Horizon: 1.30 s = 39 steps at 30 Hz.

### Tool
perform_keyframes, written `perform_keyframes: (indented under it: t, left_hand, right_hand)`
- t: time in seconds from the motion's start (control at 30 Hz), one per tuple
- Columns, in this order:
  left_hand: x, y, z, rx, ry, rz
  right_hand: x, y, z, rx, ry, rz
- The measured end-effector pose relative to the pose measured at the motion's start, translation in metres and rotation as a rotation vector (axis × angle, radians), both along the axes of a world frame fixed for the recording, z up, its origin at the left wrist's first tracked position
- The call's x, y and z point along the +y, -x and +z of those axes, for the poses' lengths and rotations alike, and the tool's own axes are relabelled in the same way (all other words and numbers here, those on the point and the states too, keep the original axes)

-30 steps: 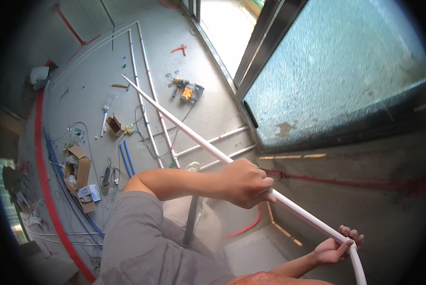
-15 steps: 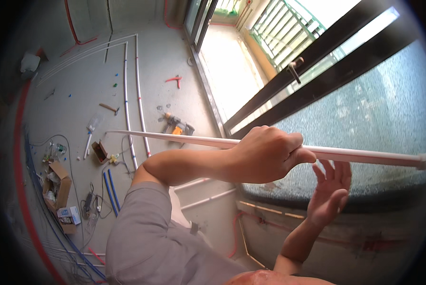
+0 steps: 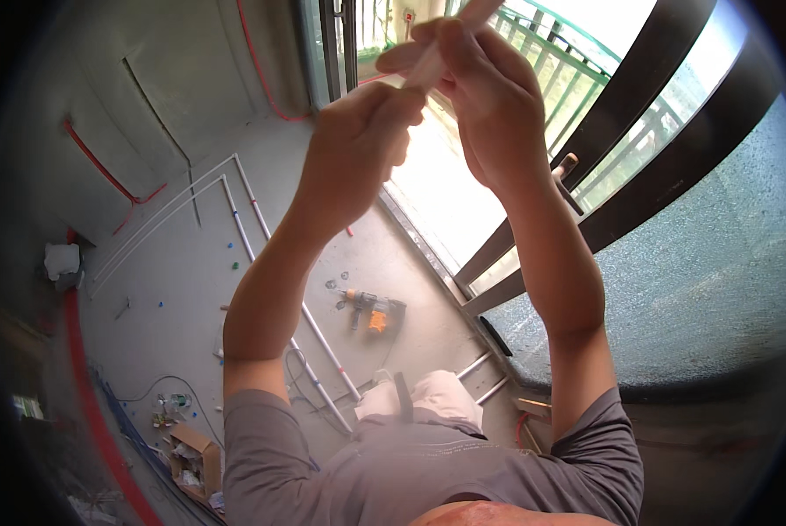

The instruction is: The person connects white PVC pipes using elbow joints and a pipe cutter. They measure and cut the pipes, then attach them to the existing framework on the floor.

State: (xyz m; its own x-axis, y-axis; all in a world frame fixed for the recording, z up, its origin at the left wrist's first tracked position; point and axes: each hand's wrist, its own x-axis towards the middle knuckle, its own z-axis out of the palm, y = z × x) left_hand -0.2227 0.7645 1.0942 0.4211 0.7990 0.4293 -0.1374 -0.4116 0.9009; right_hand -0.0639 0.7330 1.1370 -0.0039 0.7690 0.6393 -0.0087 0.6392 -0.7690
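Observation:
A white plastic pipe (image 3: 430,67) is held up high in front of me, slanting up to the right and running out past the top edge. My left hand (image 3: 355,145) is closed around its lower part, fist-like. Just above it my right hand (image 3: 496,103) grips the same pipe, its thumb along the near side and its fingers reaching across behind. Both arms are stretched upward. The pipe's upper end lies out of view, and my left fist hides its lower end.
White pipes (image 3: 321,344) run along the concrete floor. A drill with orange parts (image 3: 377,314) lies beside them. A cardboard box (image 3: 202,460) stands lower left. At right is a dark-framed glass door (image 3: 665,289) with a handle (image 3: 567,180); beyond is a green railing (image 3: 577,61).
Both hands have risen, and the pipe has swung from nearly level to a steep slant. My right hand, open beneath the pipe before, is now closed on it. My view has turned too.

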Motion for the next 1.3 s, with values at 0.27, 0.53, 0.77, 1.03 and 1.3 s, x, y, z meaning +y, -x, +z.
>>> perform_keyframes:
  t: [0.27,0.53,0.77,1.03,1.3]
  left_hand:
    - [0.151,0.066,-0.230,0.517,0.362,0.218]
    - [0.256,0.017,-0.367,0.667,0.217,0.572]
    - [0.325,-0.097,-0.356,0.847,0.182,0.645]
    - [0.441,0.000,-0.454,1.104,0.406,0.381]
    - [0.622,0.072,-0.555,1.257,0.314,0.277]
  right_hand:
    - [0.184,-0.067,-0.009,0.146,0.117,-0.002]
    - [0.372,-0.184,-0.077,0.693,0.027,0.201]
    - [0.462,-0.273,-0.122,0.905,0.283,0.134]
    - [0.546,-0.489,-0.097,0.890,0.018,0.307]
    - [0.560,-0.615,0.003,0.618,0.005,0.069]
